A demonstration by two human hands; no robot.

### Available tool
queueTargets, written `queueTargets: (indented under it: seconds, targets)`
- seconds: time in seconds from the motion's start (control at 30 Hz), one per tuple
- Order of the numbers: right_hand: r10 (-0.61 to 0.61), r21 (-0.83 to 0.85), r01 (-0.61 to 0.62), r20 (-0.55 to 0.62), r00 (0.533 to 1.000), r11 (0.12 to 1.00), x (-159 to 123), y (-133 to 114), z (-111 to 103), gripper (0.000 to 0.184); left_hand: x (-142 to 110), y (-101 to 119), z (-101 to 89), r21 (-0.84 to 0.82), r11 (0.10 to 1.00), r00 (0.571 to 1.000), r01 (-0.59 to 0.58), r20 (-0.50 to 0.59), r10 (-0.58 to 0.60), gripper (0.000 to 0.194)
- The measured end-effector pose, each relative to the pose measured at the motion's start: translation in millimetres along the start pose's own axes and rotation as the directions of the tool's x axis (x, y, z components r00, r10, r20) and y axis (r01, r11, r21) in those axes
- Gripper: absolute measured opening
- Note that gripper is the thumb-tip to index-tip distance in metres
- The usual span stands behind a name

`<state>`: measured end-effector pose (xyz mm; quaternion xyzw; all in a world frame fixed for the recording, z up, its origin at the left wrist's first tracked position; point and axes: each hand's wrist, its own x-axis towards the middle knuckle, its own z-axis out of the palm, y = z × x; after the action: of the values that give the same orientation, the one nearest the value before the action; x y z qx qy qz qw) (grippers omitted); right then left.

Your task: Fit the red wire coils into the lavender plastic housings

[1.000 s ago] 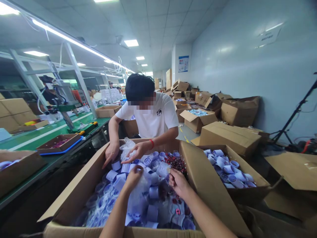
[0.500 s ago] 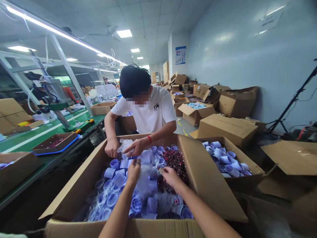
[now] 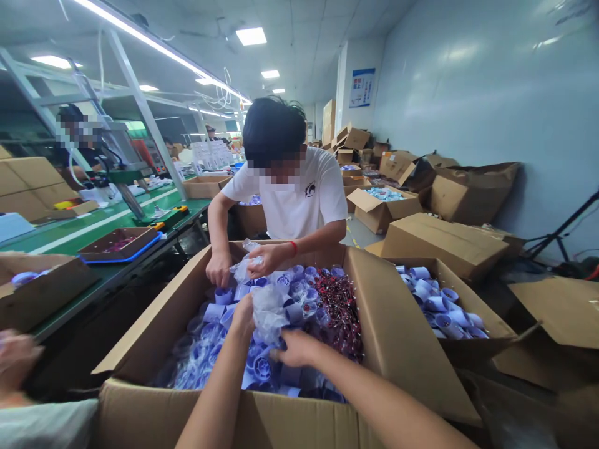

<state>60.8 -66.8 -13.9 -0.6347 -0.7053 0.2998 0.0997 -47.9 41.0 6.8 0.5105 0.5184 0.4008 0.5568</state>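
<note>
A large cardboard box (image 3: 234, 408) in front of me holds purple plastic cups (image 3: 262, 368), clear wrapping and a heap of dark red wired parts (image 3: 339, 312). My left hand (image 3: 243, 315) is closed on a crumpled clear plastic bag (image 3: 269, 312) above the cups. Just below the bag, my right hand (image 3: 297, 348) has its fingers curled down among the cups; what they grip is hidden. Across the box, a co-worker's hands (image 3: 262, 259) hold another clear plastic bag (image 3: 243, 269).
To the right stands a smaller box (image 3: 496, 327) of purple cups, with more cartons behind it. A green workbench (image 3: 60, 234) with a brown tray (image 3: 116, 243) runs along the left. Another person's hand (image 3: 16, 362) and pale sleeve (image 3: 47, 424) enter at lower left.
My right hand has moved left and down from the red parts to beneath the bag. The bag has bunched up beside my left hand. Another person's hand has appeared at lower left.
</note>
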Motion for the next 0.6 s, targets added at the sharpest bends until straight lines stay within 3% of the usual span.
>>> queueTargets:
  seconds: [0.1,0.17,0.4,0.5,0.6]
  targets:
    - [0.057,-0.165,-0.031,0.155,0.986,0.986,9,-20,3,0.047,0,2,-2.7,-0.061,0.998,0.99,0.021,-0.134,-0.029,0.028]
    - [0.071,-0.195,-0.039,0.156,0.985,0.98,10,-20,-1,0.036,-1,2,-3.9,-0.061,0.998,0.975,0.028,-0.216,-0.04,0.029]
    - [0.121,-0.247,-0.102,0.061,0.991,0.964,1,30,-37,0.036,-5,4,4.9,0.154,0.988,0.947,0.014,-0.32,0.037,0.018]
    - [0.026,-0.221,-0.012,0.063,0.998,0.975,3,21,-23,0.037,-6,4,9.0,0.246,0.969,0.951,-0.003,-0.299,0.079,0.019]
    - [-0.043,-0.208,0.081,0.18,0.983,0.975,8,-2,10,0.032,-9,3,8.4,0.322,0.946,0.956,-0.018,-0.27,0.111,0.023]
